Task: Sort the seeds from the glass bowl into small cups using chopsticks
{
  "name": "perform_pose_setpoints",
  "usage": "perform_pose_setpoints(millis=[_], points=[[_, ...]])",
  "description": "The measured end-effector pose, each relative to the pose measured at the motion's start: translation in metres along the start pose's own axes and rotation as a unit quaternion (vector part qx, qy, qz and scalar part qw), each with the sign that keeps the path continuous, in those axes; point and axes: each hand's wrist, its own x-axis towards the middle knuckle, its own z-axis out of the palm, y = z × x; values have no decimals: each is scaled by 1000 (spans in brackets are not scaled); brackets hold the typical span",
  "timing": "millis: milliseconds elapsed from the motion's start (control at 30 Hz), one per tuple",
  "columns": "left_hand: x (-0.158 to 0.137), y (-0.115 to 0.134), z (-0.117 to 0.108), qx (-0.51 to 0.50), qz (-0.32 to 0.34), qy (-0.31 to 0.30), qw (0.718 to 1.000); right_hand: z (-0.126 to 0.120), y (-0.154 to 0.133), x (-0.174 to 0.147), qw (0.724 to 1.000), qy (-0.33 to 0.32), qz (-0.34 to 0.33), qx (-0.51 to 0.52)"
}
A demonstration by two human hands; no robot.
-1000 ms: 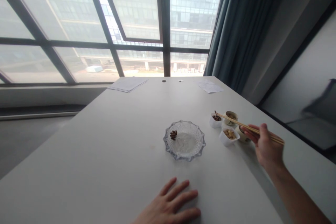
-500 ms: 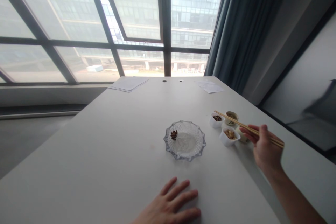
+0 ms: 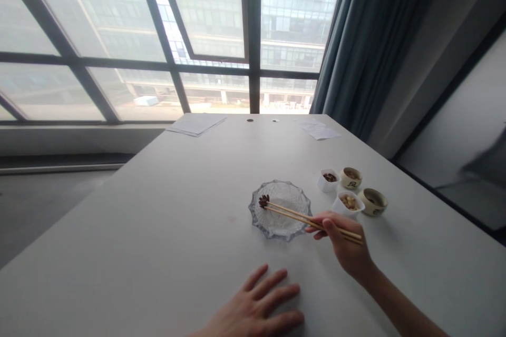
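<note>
My right hand (image 3: 343, 245) is closed around a pair of wooden chopsticks (image 3: 292, 214). Their tips reach over a scalloped clear glass plate (image 3: 280, 231) to a small cluster of dark brown, elongated pieces (image 3: 263, 200) on its left side. Whether the tips grip one of the pieces is too small to tell. My left hand (image 3: 259, 303) lies on the table in front of the plate, fingers spread, holding nothing.
Right of the plate stand a white cup of dark pieces (image 3: 328, 184), a white cup of pale pieces (image 3: 344, 206) and two cream ceramic bowls, one farther back (image 3: 351, 182) and one nearer (image 3: 373, 209). Papers (image 3: 196, 125) lie at the white table's far end.
My right hand has moved left from beside the cups, bringing the chopstick tips onto the dark cluster in the plate. The nearer ceramic bowl is now uncovered. My left hand stays put.
</note>
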Motion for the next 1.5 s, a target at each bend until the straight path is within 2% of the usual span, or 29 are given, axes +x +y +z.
perform_pose_setpoints(millis=[433, 767, 1100, 1333, 1500], points=[[0, 1, 2, 2, 0, -22, 1000, 7, 13, 2, 1000, -4, 19, 18], [2, -1, -5, 2, 7, -15, 1000, 5, 9, 6, 988, 126, 73, 42], [2, 0, -3, 1, -1, 1, 1000, -37, -1, 16, 962, 262, 66, 37], [1, -1, -7, -8, 5, -4, 1000, -89, -10, 28, 924, 381, 27, 3], [1, -1, -4, -15, 1, 3, 1000, -109, -5, 32, 911, 411, 42, -17]])
